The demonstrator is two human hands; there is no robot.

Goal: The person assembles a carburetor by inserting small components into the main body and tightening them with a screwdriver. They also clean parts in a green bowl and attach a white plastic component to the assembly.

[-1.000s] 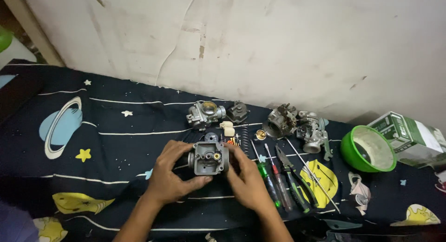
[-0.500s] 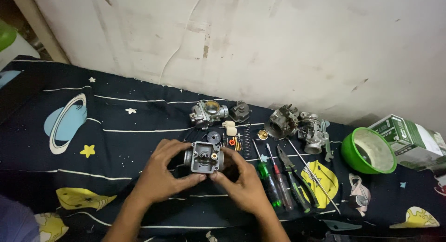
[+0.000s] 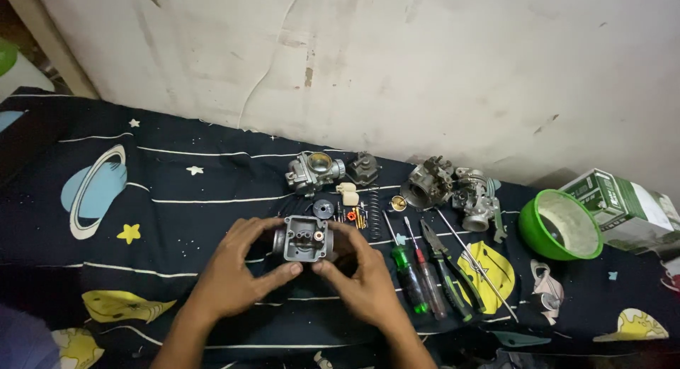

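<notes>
A grey metal carburetor body [image 3: 304,239] with its open underside facing up rests between both of my hands, just above a dark space-patterned cloth [image 3: 142,192]. My left hand [image 3: 237,270] cups its left side, thumb under the front edge. My right hand [image 3: 361,273] grips its right side, thumb meeting the left thumb below it. Just behind lie small loose parts: a round dark disc [image 3: 323,208], a cream float piece [image 3: 347,193], springs and small screws [image 3: 358,217].
A second carburetor [image 3: 312,171], a dark cap [image 3: 363,168] and two more carburetor bodies [image 3: 453,188] sit near the wall. Screwdrivers and pliers [image 3: 432,270] lie to the right. Further right stand a green bowl [image 3: 559,227] and a green-and-white box [image 3: 623,209].
Both hands stayed on the carburetor body and turned it slightly; my thumbs have come together under its front edge. The view shifted a little.
</notes>
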